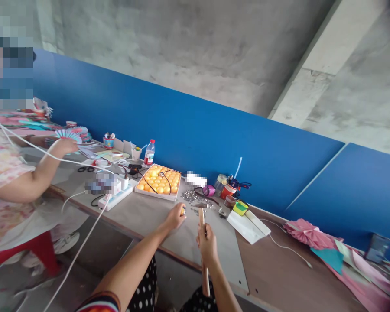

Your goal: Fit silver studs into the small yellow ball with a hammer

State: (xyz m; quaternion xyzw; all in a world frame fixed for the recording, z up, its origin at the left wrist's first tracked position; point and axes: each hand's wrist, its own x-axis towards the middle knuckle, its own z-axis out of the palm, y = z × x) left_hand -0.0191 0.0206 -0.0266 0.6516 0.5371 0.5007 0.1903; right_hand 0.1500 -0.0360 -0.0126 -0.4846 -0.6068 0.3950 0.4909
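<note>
My left hand (174, 217) is closed around a small orange ball (182, 211) just above the grey board on the table. Part of the ball shows at the fingertips, with something dark or shiny on it too small to make out. My right hand (208, 246) grips a hammer (202, 220) by its wooden handle. The hammer's metal head points away from me, to the right of the ball and apart from it. Beyond both hands lies a scattered pile of small metal pieces (191, 197). A shallow box (157, 197) full of orange balls stands behind my left hand.
To the left are a white power strip (117, 197), trailing cables and a bottle (150, 151). A co-worker's hand (66, 146) holds a paper fan at far left. Jars, a yellow-green sponge (240, 207) and white paper (247, 227) lie right. Pink paper (312, 234) is farther right.
</note>
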